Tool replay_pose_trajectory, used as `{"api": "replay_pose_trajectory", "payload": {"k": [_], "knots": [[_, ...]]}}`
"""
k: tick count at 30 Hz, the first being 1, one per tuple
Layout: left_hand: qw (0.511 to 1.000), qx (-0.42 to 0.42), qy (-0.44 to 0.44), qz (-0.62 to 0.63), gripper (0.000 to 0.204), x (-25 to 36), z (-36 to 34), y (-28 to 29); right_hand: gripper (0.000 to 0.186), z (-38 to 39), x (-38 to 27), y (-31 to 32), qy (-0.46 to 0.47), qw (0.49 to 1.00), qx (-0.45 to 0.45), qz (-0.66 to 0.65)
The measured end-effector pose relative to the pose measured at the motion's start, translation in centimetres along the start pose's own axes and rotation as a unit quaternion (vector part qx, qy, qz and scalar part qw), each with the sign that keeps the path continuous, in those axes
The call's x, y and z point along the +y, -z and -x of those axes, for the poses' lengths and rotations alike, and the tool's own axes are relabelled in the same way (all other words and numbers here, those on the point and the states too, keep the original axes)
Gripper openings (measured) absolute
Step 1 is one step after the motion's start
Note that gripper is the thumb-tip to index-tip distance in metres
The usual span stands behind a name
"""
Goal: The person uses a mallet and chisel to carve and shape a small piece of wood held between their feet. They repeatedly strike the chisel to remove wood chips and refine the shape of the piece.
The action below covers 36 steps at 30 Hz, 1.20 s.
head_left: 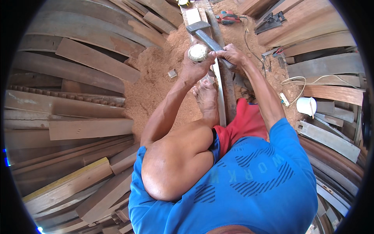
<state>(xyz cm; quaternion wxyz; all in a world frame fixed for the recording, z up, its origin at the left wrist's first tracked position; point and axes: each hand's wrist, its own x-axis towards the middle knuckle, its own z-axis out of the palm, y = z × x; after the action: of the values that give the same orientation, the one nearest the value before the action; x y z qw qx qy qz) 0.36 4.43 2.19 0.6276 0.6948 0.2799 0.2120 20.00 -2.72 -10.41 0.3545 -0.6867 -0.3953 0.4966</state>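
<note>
My right hand [231, 56] is wrapped round the long grey handle of a hammer [196, 27], whose heavy head is raised beyond my left hand. My left hand [193, 68] grips an upright tool with a round, pale, battered top [198, 52]; its lower end is hidden beneath the hand. Under both hands runs a long narrow workpiece [220, 89] with a light edge, lying along a weathered board [230, 97]. My bare left foot [205, 95] rests beside the workpiece, just below my left hand.
Stacked planks [78, 109] line both sides around sawdust [148, 89]. A red power tool [228, 17] with a cord lies at the top, near a yellow item [183, 2]. On the right are a black tool [270, 21], a white bucket [306, 106] and a power strip [284, 99] with cable.
</note>
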Motion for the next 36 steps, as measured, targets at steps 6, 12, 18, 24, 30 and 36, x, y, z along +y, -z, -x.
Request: {"api": "replay_pose_trajectory", "payload": {"k": [6,12,18,24,30,36], "knots": [[0.99,0.013,-0.139,0.007,0.021,-3.2,-0.8,-0.6,0.045,6.9,-2.0,0.5,0.063,0.989,0.082,-0.101],[0.997,0.009,-0.071,-0.021,0.023,-3.7,-1.4,-0.8,0.042,16.1,-10.6,2.6,0.201,0.948,0.238,-0.071],[0.999,-0.003,-0.05,-0.021,0.019,-3.5,-1.0,-1.1,0.041,18.7,-17.2,4.2,0.363,0.865,0.284,-0.197],[0.994,-0.026,-0.081,-0.074,0.016,-3.1,-0.6,-1.6,0.034,21.1,-17.0,2.5,0.388,0.803,0.341,-0.298],[0.993,-0.03,-0.085,-0.081,0.014,-2.9,-0.3,-1.5,0.033,22.3,-17.8,3.2,0.462,0.777,0.367,-0.22],[0.988,-0.052,-0.111,-0.09,0.015,-2.1,0.7,-1.9,0.03,23.6,-17.5,2.5,0.481,0.773,0.342,-0.234]]}}
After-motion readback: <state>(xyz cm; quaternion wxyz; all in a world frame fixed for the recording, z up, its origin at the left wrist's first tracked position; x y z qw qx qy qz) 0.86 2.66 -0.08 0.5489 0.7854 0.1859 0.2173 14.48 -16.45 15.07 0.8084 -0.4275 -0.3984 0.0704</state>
